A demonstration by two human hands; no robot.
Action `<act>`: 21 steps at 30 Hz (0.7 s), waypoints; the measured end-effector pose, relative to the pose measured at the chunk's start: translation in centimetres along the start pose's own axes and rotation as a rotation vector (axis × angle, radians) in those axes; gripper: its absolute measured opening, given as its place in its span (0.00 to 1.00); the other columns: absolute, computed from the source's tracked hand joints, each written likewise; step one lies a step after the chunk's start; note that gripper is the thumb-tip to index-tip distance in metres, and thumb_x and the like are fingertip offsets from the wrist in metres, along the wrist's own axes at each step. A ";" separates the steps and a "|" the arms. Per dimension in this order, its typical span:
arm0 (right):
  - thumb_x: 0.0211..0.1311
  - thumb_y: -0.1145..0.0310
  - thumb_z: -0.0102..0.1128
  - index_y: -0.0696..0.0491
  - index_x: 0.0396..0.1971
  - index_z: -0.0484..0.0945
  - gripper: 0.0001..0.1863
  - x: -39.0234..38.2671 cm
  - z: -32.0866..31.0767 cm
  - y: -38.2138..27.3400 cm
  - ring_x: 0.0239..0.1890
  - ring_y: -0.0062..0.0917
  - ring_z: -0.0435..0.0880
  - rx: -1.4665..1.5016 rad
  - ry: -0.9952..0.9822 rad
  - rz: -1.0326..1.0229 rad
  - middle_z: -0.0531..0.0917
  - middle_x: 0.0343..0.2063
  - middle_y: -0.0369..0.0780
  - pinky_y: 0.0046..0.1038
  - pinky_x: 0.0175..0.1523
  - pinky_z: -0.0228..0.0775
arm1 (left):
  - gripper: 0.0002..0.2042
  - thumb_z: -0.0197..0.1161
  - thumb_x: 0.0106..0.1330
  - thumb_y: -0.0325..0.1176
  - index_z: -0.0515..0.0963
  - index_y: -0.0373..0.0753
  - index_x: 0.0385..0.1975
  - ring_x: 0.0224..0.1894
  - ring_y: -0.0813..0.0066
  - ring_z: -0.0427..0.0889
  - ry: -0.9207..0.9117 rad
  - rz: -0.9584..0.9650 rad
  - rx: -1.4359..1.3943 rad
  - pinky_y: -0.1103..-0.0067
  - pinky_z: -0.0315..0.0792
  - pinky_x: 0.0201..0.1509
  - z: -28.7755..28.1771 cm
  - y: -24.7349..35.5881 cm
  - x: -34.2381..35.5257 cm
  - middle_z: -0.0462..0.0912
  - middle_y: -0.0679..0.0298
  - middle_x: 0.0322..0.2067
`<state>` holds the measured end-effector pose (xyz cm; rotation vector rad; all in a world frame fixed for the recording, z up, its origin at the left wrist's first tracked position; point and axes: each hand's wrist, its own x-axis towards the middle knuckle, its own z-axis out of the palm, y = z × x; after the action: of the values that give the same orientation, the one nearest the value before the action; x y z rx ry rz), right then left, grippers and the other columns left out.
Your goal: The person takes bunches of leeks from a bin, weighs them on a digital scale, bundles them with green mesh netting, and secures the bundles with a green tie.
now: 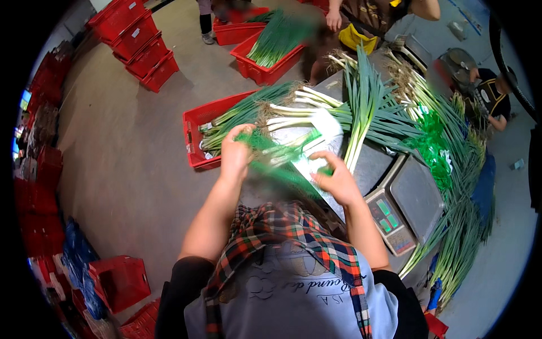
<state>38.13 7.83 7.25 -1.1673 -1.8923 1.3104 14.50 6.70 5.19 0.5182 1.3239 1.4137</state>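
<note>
My left hand [235,151] is closed on one side of a green mesh net bag [274,151], blurred by motion. The fingers of my right hand [339,182] curl round green mesh at its other side. A bright white tag [326,125] shows beside the mesh; I cannot tell whether it is attached. Just beyond my hands, long green onions [288,111] lie with white stems and brown roots, partly over a red crate [191,138]. Another bunch of green onions [361,104] lies across the metal table.
A scale [415,195] stands to the right of my right hand, with more green mesh bags [433,144] beyond it. Piled green onions [466,192] line the right side. Stacked red crates [135,42] stand at the far left. A co-worker [367,22] stands across the table.
</note>
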 end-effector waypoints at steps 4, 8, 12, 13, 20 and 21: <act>0.43 0.73 0.61 0.59 0.35 0.74 0.15 -1.2 1.0 -1.4 0.37 0.24 0.73 -0.160 0.011 -0.046 0.77 0.34 0.39 0.25 0.44 0.64 | 0.07 0.47 0.64 0.33 0.69 0.37 0.29 0.23 0.77 0.63 -0.051 -0.077 -0.592 0.80 0.61 0.28 2.5 1.6 -1.4 0.64 0.68 0.20; 0.51 0.79 0.50 0.59 0.32 0.74 0.07 1.1 -0.1 0.3 0.28 0.18 0.72 0.448 0.181 0.103 0.76 0.25 0.34 0.18 0.35 0.64 | 0.07 0.45 0.64 0.33 0.68 0.37 0.29 0.25 0.74 0.65 -0.466 -0.089 -0.585 0.79 0.64 0.31 1.9 0.2 -1.9 0.65 0.66 0.21; 0.56 0.75 0.46 0.56 0.30 0.70 0.04 1.0 -0.6 -1.3 0.19 0.16 0.67 1.184 0.022 0.127 0.71 0.20 0.33 0.19 0.23 0.59 | 0.06 0.46 0.63 0.32 0.69 0.39 0.29 0.22 0.76 0.66 -0.051 -0.077 -0.415 0.80 0.63 0.24 3.4 0.9 -1.5 0.67 0.67 0.20; 0.56 0.74 0.45 0.56 0.30 0.69 0.04 1.0 -1.0 -1.2 0.18 0.16 0.66 1.342 -0.090 0.107 0.70 0.19 0.33 0.19 0.21 0.58 | 0.04 0.47 0.62 0.30 0.69 0.39 0.29 0.23 0.77 0.67 -0.082 -0.142 -0.412 0.81 0.65 0.26 3.2 1.0 -1.7 0.68 0.67 0.22; 0.57 0.70 0.50 0.56 0.28 0.71 0.05 2.1 -0.4 -2.6 0.17 0.20 0.69 0.947 0.149 0.309 0.72 0.19 0.34 0.21 0.22 0.64 | 0.09 0.54 0.54 0.27 0.70 0.35 0.35 0.28 0.82 0.68 -0.822 -0.175 -0.303 0.85 0.65 0.28 1.3 0.8 -3.2 0.70 0.69 0.27; 0.56 0.69 0.52 0.58 0.32 0.72 0.08 1.6 -0.4 -3.0 0.26 0.22 0.75 0.924 0.109 0.308 0.76 0.25 0.36 0.23 0.32 0.70 | 0.15 0.58 0.50 0.28 0.70 0.34 0.39 0.32 0.81 0.69 -0.744 -0.155 -0.281 0.86 0.65 0.34 1.5 0.8 -3.8 0.70 0.67 0.30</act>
<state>36.66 8.99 10.14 -0.9870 -0.8249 1.9240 16.69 4.11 7.59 0.6502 0.5463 1.0905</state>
